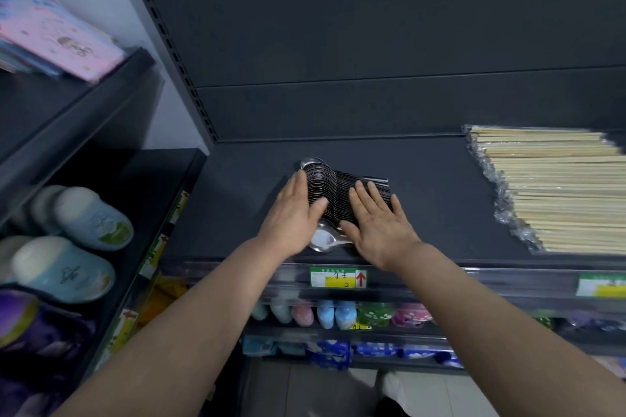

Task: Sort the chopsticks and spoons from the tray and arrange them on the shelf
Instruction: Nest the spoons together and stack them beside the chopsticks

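**Dark greys against pale and bright colours**

The shelf (pixel 423 200) is a flat charcoal grey. The spoons (pixel 333 189) on it are silver, striped with dark reflections. The chopsticks (pixel 559 186) are pale cream-yellow under clear, glinting wrap. The price label (pixel 337 278) is green, white and yellow with a red arrow. At the left, the slippers (pixel 91 213) are pale blue with cream tops and a green patch. A pink package (pixel 61 34) above them carries a small cartoon print. Lower down, the packs (pixel 330 350) are blue with white patterning.
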Demonstrator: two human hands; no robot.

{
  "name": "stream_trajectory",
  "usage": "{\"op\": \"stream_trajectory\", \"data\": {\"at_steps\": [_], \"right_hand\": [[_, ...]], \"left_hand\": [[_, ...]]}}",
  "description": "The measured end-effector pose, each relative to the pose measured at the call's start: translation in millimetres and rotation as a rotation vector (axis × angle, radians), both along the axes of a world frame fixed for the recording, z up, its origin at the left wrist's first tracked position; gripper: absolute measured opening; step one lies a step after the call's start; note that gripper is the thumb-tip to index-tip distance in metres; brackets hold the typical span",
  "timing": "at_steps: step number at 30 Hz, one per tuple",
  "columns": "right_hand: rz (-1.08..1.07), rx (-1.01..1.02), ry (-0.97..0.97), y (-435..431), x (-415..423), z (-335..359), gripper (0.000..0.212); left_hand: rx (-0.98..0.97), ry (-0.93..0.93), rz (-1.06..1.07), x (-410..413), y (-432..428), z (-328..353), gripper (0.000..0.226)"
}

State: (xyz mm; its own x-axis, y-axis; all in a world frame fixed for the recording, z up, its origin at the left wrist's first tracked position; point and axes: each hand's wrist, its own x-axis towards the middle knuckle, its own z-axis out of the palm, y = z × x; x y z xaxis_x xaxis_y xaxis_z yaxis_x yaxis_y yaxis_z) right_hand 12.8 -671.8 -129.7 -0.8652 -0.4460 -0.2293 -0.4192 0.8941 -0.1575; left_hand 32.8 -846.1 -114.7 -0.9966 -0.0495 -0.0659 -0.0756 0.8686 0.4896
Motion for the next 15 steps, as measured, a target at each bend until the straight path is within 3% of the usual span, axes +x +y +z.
{"op": "stream_trajectory", "data": {"at_steps": [4, 15], "right_hand": [[0.0, -0.017, 0.03, 0.3, -12.6, 6.9, 0.065], [0.014, -0.028, -0.009, -3.5, -45.5, 4.1, 0.065]], "left_hand": [[0.143, 0.025, 0.211, -23.9, -16.9, 2.6, 0.059], [0.355, -0.051, 0.225, -77.4, -20.0, 1.3, 0.055]]}}
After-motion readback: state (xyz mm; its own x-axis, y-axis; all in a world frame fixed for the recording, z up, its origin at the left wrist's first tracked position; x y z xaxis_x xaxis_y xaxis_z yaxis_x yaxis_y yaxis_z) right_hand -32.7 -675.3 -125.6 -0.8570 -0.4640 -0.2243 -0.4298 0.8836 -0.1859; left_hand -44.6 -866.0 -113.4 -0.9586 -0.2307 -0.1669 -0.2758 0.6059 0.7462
